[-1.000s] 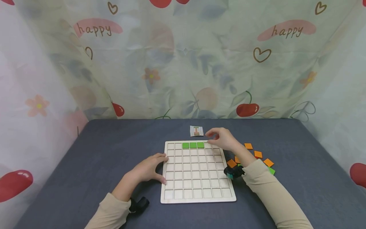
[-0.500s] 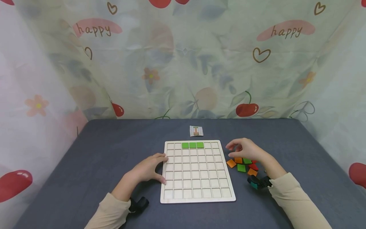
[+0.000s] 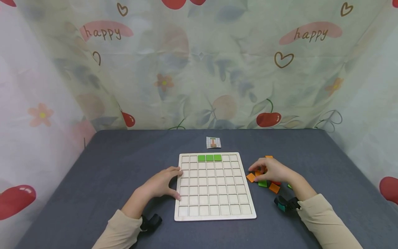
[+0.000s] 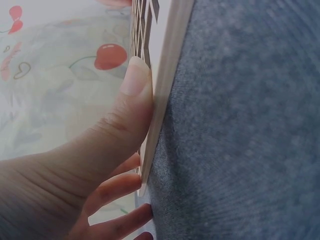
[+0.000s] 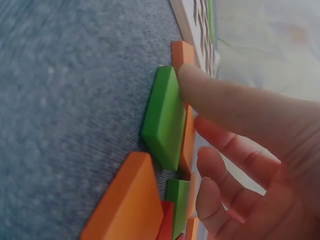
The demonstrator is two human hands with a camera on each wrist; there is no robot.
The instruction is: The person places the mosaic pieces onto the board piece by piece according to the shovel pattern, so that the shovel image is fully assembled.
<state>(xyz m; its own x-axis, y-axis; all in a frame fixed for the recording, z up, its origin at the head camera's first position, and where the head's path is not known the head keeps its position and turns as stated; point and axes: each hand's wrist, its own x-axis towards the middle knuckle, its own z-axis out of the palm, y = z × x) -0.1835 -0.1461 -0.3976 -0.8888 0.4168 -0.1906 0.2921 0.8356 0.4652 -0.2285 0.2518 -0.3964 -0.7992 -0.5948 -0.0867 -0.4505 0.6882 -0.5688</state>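
Note:
A white grid board (image 3: 208, 190) lies flat on the table, with three green tiles (image 3: 209, 158) side by side in its far row. My left hand (image 3: 163, 181) rests along the board's left side; in the left wrist view the thumb (image 4: 135, 82) presses the wooden edge. At the right, my right hand (image 3: 273, 169) is low over a loose heap of tiles, fingers loosely bent. Its thumb (image 5: 200, 87) is at an orange tile (image 5: 183, 54) beside the board, seemingly touching it, with a green tile (image 5: 165, 117) just below. The hand hides part of the heap.
A small printed card (image 3: 213, 142) with a coloured grid picture lies behind the board. Another orange tile (image 3: 274, 188) lies nearer the front of the heap, among green and red ones. A patterned curtain (image 3: 199, 69) hangs behind the dark table (image 3: 124, 155).
My right hand has left the board's far right corner, swung right and toward me, and come down over the loose tiles. My left hand stays at the board's edge.

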